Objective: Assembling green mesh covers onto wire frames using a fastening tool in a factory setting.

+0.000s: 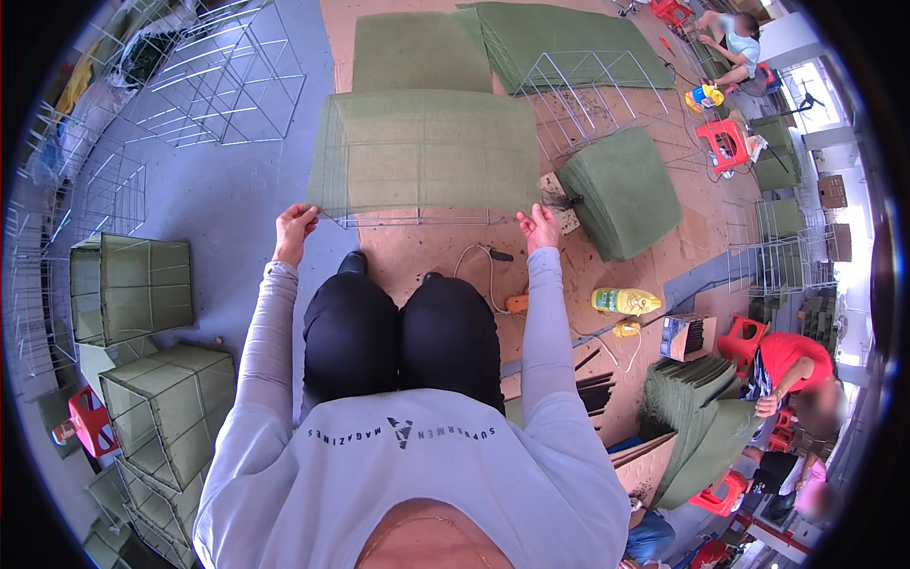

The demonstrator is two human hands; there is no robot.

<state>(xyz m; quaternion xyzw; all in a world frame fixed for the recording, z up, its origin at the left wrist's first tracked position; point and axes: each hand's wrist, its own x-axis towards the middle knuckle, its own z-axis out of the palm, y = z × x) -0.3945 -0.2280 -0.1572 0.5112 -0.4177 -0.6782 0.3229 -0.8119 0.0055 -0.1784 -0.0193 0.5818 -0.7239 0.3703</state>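
Note:
A sheet of thin green mesh [436, 142] is stretched over a metal wire frame [417, 222] in front of me. My left hand [295, 228] pinches the sheet's near left corner, beside the end of the frame's near wire. At the near right corner, my right hand [539, 226] grips the same sheet between thumb and fingers. Through the mesh the frame's wires show faintly. To the right of my right hand lies a thick stack of green mesh sheets [621, 194]. Another flat green sheet [422, 52] is spread beyond the one I hold.
Bare wire frames [588, 81] stand ahead and at the far left. Mesh-covered frames [166, 408] are piled at my left. A yellow bottle [626, 302], a cable and a carton [687, 337] lie to my right. Other people [796, 365] work at the right near red stools [723, 144].

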